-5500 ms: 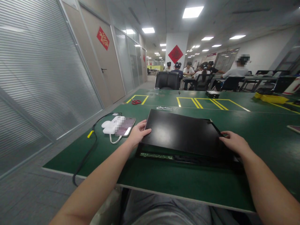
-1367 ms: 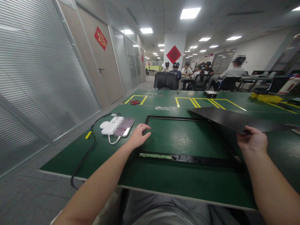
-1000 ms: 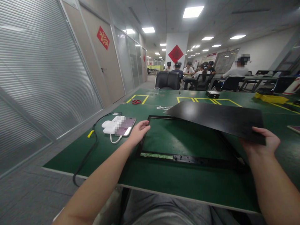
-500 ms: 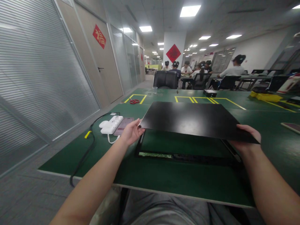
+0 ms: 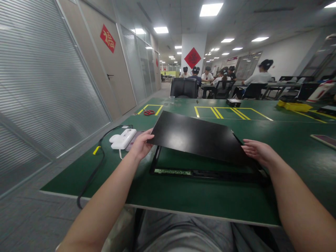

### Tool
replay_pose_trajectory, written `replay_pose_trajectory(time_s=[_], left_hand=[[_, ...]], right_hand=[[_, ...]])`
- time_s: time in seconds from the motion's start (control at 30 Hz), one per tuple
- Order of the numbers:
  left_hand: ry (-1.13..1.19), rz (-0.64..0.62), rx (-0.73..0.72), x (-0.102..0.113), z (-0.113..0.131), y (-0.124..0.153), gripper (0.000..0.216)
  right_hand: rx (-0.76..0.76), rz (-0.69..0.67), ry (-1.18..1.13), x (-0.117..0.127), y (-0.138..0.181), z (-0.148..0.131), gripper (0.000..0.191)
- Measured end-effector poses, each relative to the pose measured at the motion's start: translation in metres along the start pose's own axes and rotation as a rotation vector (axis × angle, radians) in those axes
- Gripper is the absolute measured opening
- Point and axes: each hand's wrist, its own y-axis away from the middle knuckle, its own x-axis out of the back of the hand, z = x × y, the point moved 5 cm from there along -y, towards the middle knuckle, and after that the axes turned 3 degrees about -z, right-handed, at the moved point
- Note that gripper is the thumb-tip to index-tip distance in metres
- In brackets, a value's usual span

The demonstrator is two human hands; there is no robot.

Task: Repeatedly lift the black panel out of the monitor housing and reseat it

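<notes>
A glossy black flat panel (image 5: 194,134), like a display screen, is tilted above the table with its right end lower. At its left edge, my left hand (image 5: 141,145) grips it, thumb on top and fingers underneath. My right hand (image 5: 258,151) is beside the right edge, fingers stretched out; whether the fingertips touch the panel I cannot tell. Beneath the panel, a thin black rectangular frame (image 5: 223,174) lies on the table, partly covered by it. A green circuit board strip (image 5: 173,172) runs along the frame's near side.
The green table (image 5: 199,199) holds a white power strip (image 5: 123,139) and a phone (image 5: 133,141) at left, with a black cable (image 5: 98,171). Farther back are red scissors (image 5: 149,112), a clear cup (image 5: 172,99), a black box (image 5: 233,103) and a yellow tray (image 5: 295,106). Several people sit beyond.
The panel has shifted left and its right end has dropped toward the frame. My right hand has come off the panel's right corner, its fingers now straightened. My left hand keeps its hold.
</notes>
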Motion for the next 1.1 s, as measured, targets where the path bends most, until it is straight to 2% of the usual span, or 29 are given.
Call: replay_pose_trajectory(time_s=[0.1,0.23,0.57,0.83,1.1], left_hand=[[-0.048,-0.001,-0.025,0.005,-0.001,-0.004,0.045],[-0.065,-0.006,0.032,0.007,-0.007,-0.005,0.049],[-0.181,0.002,0.097,-0.006,-0.015,0.005,0.049],[-0.225,0.022,0.136,-0.004,-0.023,0.005,0.047],[-0.227,0.025,0.165,-0.003,-0.025,0.005,0.047]], right_hand=[[0.009,0.083,0.042,0.003,0.004,-0.003,0.032],[-0.002,0.115,0.148,0.001,0.011,-0.004,0.035],[0.037,0.219,0.298,0.009,0.009,-0.005,0.036],[0.057,0.257,0.342,0.015,0.003,-0.004,0.036],[0.08,0.23,0.352,0.024,-0.009,0.002,0.034]])
